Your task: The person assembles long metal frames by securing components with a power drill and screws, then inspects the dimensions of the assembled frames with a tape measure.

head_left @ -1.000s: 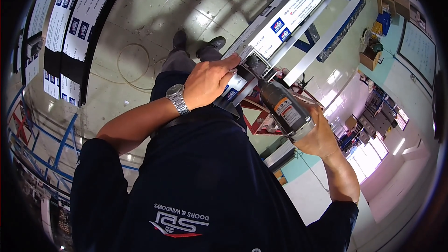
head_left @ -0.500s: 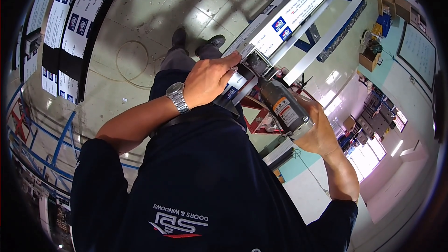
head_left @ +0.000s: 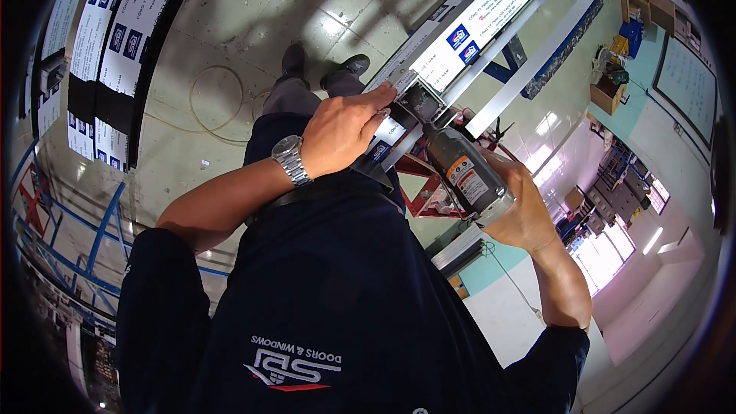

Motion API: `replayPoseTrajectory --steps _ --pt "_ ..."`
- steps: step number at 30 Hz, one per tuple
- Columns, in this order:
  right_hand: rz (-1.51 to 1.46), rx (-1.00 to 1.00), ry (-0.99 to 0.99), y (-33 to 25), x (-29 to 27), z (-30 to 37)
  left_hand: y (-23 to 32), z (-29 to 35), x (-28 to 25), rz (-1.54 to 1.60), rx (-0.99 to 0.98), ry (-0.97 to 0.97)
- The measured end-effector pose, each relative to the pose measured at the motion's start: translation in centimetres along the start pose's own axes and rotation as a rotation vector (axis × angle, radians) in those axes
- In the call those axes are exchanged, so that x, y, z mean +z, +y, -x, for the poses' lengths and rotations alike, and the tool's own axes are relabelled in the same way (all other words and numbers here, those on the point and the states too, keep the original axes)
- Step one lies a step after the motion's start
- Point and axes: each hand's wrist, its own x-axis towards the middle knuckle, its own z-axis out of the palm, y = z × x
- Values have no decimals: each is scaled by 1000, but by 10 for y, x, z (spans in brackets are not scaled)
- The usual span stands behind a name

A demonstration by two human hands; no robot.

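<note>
My right hand [head_left: 523, 203] is wrapped round the rear of a grey power tool [head_left: 464, 169] with an orange and white label. The tool's nose meets the open end of a hollow metal profile [head_left: 420, 100]; its tip is hidden, so I cannot tell what bit it carries. My left hand [head_left: 343, 132], with a metal watch at the wrist, grips the near edge of that profile beside its end, fingertips on top. White protective film [head_left: 491, 19] with blue print covers the long profile, which runs away to the upper right.
Bare white bars [head_left: 548, 46] lie alongside the profile on a blue stand [head_left: 502, 69]. Below the tool is a red metal frame [head_left: 422, 195]. More film-wrapped profiles [head_left: 115, 38] stand at the left, near a blue rack [head_left: 100, 238]. A hose [head_left: 218, 100] loops on the tiled floor.
The power tool and my right hand have shifted very slightly up and left against the profile end. My left hand keeps its place.
</note>
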Motion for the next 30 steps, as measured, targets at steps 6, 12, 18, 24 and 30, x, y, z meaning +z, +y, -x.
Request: replayPoseTrajectory --steps 6,12,18,24,30 --pt "-9 -18 23 -4 0 -2 -1 -1 0 -6 15 1" --pt "-58 -22 13 -1 -3 -5 -3 -1 1 -19 20 20" --pt "7 -12 -17 -10 -12 -7 -1 -2 0 -14 -13 -20" --pt "74 6 -26 -9 -12 -6 -3 -2 3 -20 34 40" --pt "144 -43 0 -8 -14 -4 -1 -1 3 -31 62 57"
